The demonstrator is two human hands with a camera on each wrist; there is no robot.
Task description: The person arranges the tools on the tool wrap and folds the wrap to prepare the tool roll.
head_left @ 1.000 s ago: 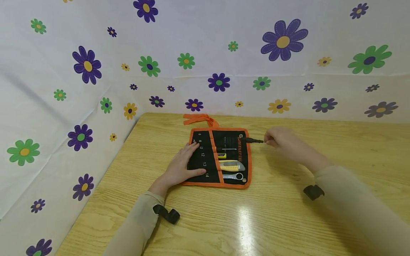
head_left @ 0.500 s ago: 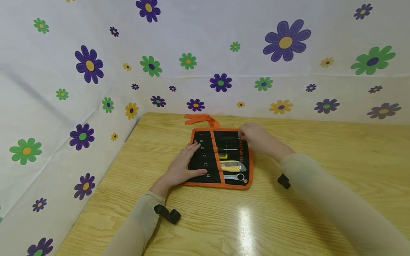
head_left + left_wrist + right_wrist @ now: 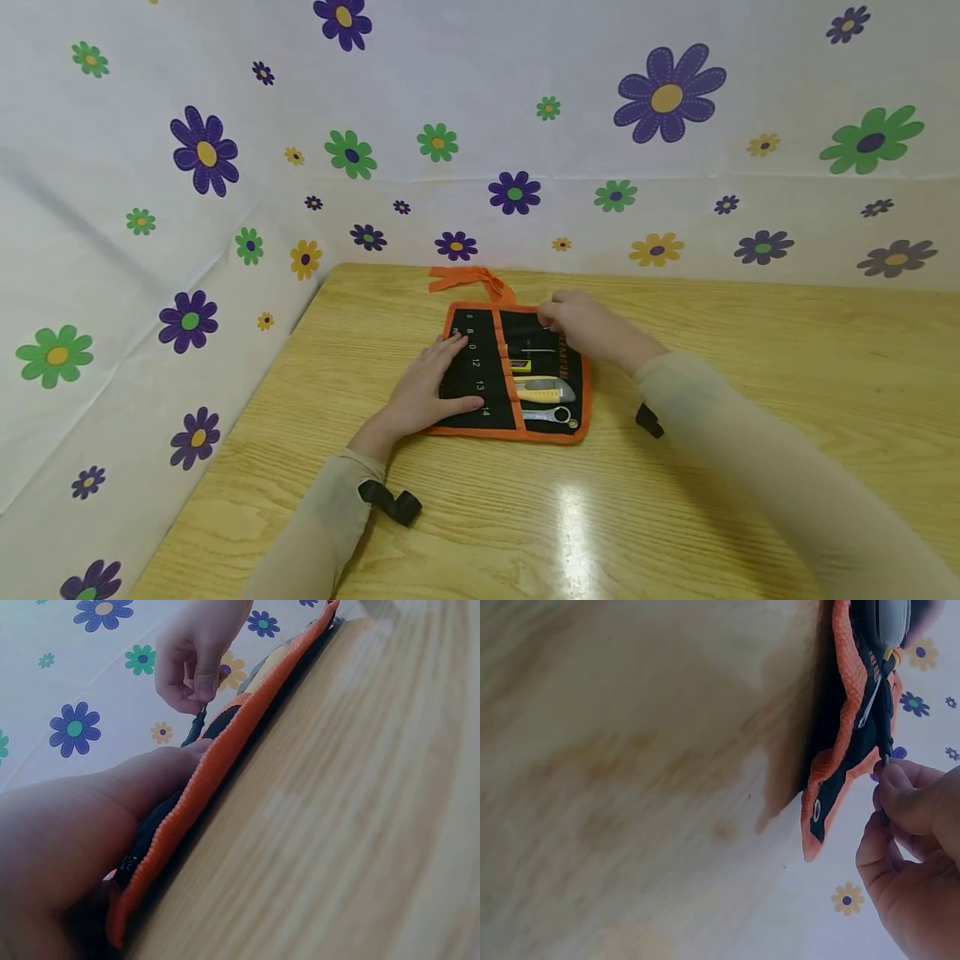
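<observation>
On the wooden table lies a black tool roll with orange edging and numbered pockets. My left hand rests on its left part, thumb and fingers extended. Over the upper right of the roll, my right hand pinches the thin metal shaft of a slim black screwdriver. Its dark handle points into the roll, and its far end is hidden there. Below it in the pockets sit a yellow utility knife, a ring-ended wrench and a small yellow-and-black item.
An orange tie strap trails from the roll's top edge towards the back wall. White cloth with printed flowers covers the walls behind and to the left. Wooden tabletop stretches to the right.
My right hand has moved left from beside the roll to over its upper right part, taking the screwdriver's handle inward. My left hand has stayed on the roll.
</observation>
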